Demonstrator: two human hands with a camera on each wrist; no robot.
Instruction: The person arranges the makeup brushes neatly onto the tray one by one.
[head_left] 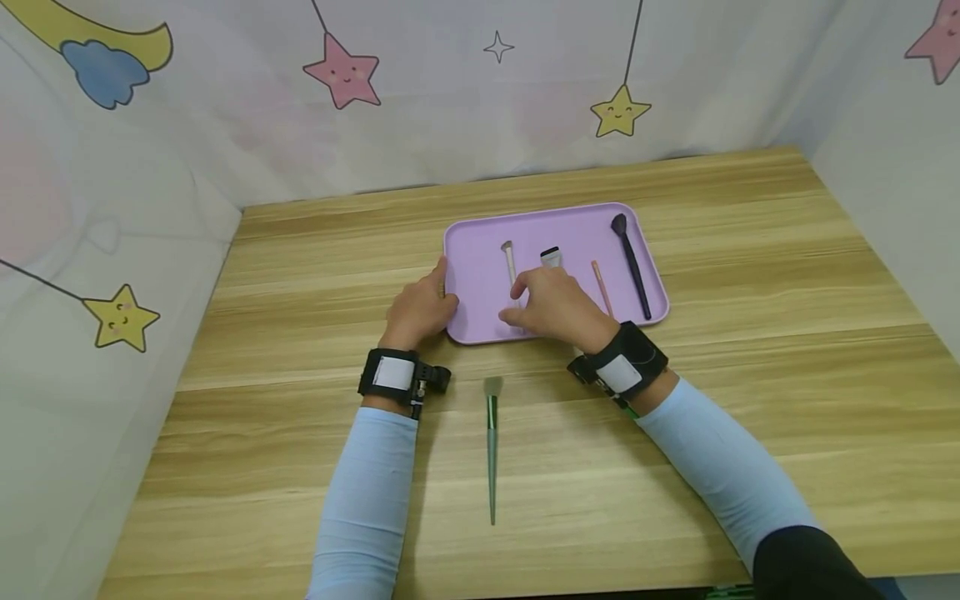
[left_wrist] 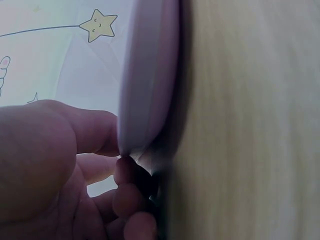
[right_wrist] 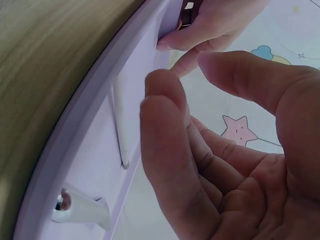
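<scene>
Head view: I see my two hands at the near-left part of a purple tray [head_left: 645, 250] on the wooden worktop [head_left: 750, 400], with brushes partly gathered into it.
In the tray: a white-handled brush [head_left: 509, 260], a short flat brush with a black tip [head_left: 551, 257], a thin pink stick [head_left: 601, 286] and a long black brush [head_left: 630, 262], lying side by side, apart from one another.
Left outside: a green-handled brush [head_left: 491, 450] lies on the worktop between my forearms, well short of the tray, untouched.
My left hand [head_left: 418, 310]: thumb over the tray's left rim and fingers [left_wrist: 131, 200] curled under its edge, so it grips the rim; the left wrist view shows this closely.
My right hand [head_left: 555, 307]: hovers low over the near end of the white-handled brush, fingers [right_wrist: 165, 130] loosely bent, thumb a little apart from them; I hold nothing, and I cannot tell whether a fingertip touches the handle.
How far along, as I judge it: four pieces are in the tray, one is not, so most of the gathering looks done.
</scene>
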